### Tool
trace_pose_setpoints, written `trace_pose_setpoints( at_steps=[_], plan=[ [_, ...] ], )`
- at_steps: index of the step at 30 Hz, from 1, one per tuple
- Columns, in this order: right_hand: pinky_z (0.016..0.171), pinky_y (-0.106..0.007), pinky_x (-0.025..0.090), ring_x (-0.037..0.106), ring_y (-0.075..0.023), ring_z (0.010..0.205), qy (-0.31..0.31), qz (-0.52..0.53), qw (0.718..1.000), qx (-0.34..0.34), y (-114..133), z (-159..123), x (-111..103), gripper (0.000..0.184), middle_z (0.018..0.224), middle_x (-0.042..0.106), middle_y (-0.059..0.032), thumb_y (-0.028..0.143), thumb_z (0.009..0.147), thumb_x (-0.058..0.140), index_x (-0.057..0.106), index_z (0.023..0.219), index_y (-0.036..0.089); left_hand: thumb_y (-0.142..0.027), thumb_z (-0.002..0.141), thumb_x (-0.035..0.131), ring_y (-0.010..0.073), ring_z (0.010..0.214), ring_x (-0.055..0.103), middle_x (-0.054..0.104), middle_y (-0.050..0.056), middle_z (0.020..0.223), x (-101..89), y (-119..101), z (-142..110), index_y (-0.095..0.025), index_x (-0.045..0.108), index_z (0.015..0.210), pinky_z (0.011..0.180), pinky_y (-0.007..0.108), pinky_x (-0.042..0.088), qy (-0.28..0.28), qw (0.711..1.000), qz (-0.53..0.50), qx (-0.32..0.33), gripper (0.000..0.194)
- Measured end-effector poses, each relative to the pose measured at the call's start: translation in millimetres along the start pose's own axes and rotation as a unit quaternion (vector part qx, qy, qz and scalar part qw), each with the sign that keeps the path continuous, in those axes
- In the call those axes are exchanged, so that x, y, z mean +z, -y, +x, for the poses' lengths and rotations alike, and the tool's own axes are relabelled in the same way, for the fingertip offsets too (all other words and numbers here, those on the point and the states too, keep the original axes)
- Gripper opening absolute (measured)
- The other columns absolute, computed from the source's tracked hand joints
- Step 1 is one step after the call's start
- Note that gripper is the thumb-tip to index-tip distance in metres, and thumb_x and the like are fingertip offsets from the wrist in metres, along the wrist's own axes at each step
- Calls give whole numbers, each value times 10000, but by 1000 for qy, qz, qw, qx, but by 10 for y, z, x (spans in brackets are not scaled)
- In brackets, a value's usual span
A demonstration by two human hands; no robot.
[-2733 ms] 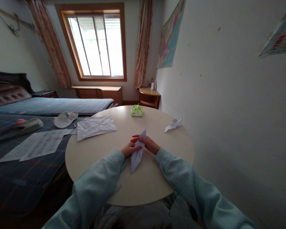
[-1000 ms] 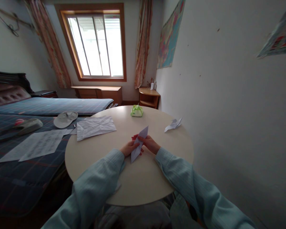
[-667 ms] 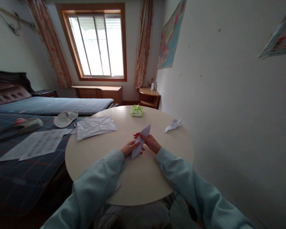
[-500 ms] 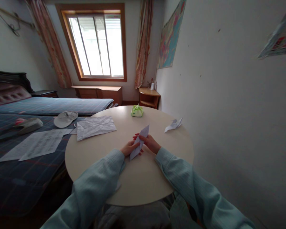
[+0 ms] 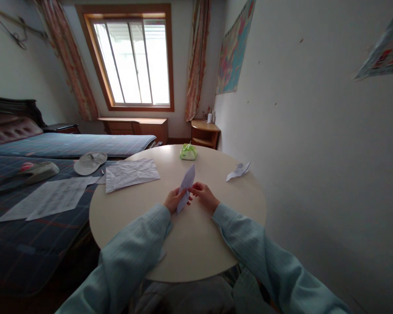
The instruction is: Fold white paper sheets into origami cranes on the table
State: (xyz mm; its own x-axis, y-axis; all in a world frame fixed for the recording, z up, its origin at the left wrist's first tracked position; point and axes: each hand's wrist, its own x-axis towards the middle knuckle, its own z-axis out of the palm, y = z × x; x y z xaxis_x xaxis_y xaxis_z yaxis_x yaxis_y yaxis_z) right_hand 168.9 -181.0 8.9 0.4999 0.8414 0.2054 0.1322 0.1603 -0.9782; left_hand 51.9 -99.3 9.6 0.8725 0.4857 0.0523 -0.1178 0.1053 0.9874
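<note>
A narrow piece of folded white paper (image 5: pixel 187 179), pointed at its ends, stands tilted above the round table (image 5: pixel 199 244). My left hand (image 5: pixel 174 200) is closed around its lower part, thumb on the near face and fingertips showing past its right edge. At the paper's right edge, the thumb and fingers of my right hand (image 5: pixel 205 195) pinch it near mid-height. To the right lies another folded white paper (image 5: pixel 238 171) with a raised tip. A creased white sheet (image 5: pixel 132 174) lies flat at the table's left.
A green packet (image 5: pixel 187 152) sits at the table's far side. Left of the table is a bed (image 5: pixel 52 257) bearing printed sheets (image 5: pixel 57 196), a pale cap (image 5: pixel 90 163) and a grey object (image 5: pixel 41 172). A white wall (image 5: pixel 314 174) rises on the right.
The folded paper has shifted left and turned more upright and edge-on. My right hand has slid from its face to its right edge; my left hand keeps its grip.
</note>
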Motion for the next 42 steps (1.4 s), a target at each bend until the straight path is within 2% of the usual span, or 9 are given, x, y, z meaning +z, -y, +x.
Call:
trace_pose_setpoints(
  at_steps=[3, 9, 14, 19, 23, 26, 30, 42],
  plan=[
    [505, -228, 328, 419, -78, 503, 0, -16, 1000, -14, -26, -6, 7, 318, 541, 468, 46, 439, 566, 618, 471, 590, 157, -529, 606, 568, 111, 459, 545, 598, 24, 586, 17, 12, -10, -104, 510, 797, 462, 230, 416, 2, 1000, 15, 2, 469],
    [512, -228, 343, 446, -94, 539, -50, -130, 989, -53, -69, 1, -27, 313, 570, 488, 27, 454, 606, 582, 488, 614, 155, -548, 604, 553, 101, 468, 544, 603, 26, 626, 16, 64, 14, -107, 515, 836, 460, 218, 428, -15, 1000, 25, 10, 500],
    [505, -222, 354, 450, -92, 531, -55, -157, 984, -61, -101, 20, -34, 344, 573, 498, 23, 484, 606, 569, 482, 611, 152, -540, 626, 536, 101, 469, 545, 608, 32, 627, 0, 82, 29, -108, 521, 837, 456, 217, 434, -15, 999, 48, 7, 481],
    [477, -210, 351, 452, -85, 502, -34, -137, 988, -64, -89, 8, -23, 348, 545, 490, 29, 484, 614, 564, 458, 585, 153, -524, 659, 506, 103, 485, 548, 609, 33, 641, -8, 85, 23, -117, 520, 827, 466, 219, 438, -6, 997, 82, 14, 441],
    [435, -197, 320, 424, -72, 451, 12, -105, 993, -51, -34, -32, 1, 343, 486, 461, 38, 475, 646, 536, 467, 567, 148, -497, 721, 429, 104, 506, 549, 615, 41, 715, -9, 78, 9, -132, 521, 853, 483, 227, 445, -5, 989, 146, 36, 399],
    [415, -191, 299, 399, -62, 429, 41, -76, 995, -47, -7, -47, 13, 346, 476, 456, 39, 473, 653, 531, 480, 565, 142, -447, 776, 357, 102, 517, 548, 617, 28, 719, -7, 53, -14, -148, 533, 866, 504, 222, 437, -9, 970, 232, 76, 359],
    [411, -188, 290, 385, -55, 416, 47, -61, 995, -62, -14, -44, 11, 347, 449, 428, 50, 465, 643, 551, 470, 540, 143, -371, 812, 311, 102, 527, 547, 584, -5, 600, 7, 3, -56, -162, 542, 861, 521, 202, 413, -26, 937, 330, 113, 316],
    [424, -200, 303, 401, -64, 415, 37, -46, 997, -49, 10, -67, 35, 313, 444, 445, 42, 437, 637, 559, 498, 570, 138, -247, 829, 281, 108, 638, 564, 603, 15, 709, -2, -26, -78, -177, 456, 1134, 628, 205, 431, -13, 866, 449, 221, 359]
  ],
)
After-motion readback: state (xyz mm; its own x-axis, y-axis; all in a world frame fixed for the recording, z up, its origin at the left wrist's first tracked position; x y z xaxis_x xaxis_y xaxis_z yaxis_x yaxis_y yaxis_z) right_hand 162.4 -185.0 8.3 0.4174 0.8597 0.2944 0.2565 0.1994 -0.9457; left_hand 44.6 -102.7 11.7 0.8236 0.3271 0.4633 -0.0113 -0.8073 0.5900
